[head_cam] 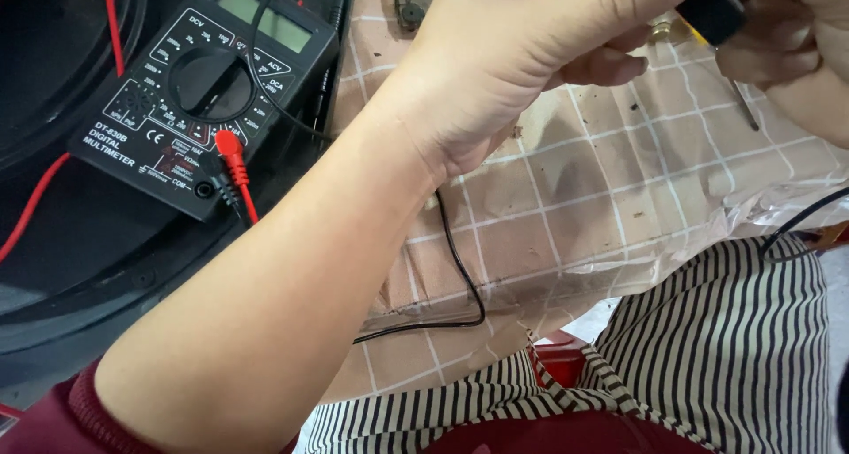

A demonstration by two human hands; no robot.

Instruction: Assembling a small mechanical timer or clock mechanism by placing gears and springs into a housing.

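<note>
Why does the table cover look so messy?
The checked table cover is dotted with dark specks and stains, and its clear plastic edge is crumpled near the striped cloth. The black multimeter lies tilted on a dark surface beside it, leads trailing.

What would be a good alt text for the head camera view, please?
Two bare hands, the left hand and the right hand, hold a small black part between them above a checked tablecloth. A black digital multimeter with a red plug lies to the left.
</note>
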